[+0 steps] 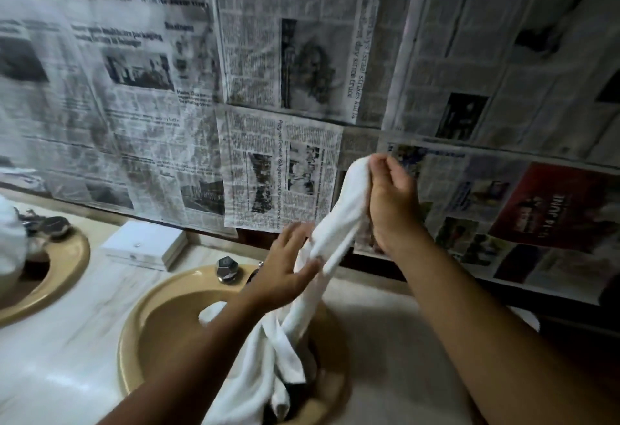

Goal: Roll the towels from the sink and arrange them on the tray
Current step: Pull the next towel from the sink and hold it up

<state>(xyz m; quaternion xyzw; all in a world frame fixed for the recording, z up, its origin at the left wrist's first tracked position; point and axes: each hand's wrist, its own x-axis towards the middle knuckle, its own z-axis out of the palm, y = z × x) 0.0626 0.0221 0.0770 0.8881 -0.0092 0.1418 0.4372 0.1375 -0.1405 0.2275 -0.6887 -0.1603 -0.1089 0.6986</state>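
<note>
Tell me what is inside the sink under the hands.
A white towel lies bunched in the sink, its upper end lifted by the right hand. Something dark shows under it; the cloth covers the rest.
</note>
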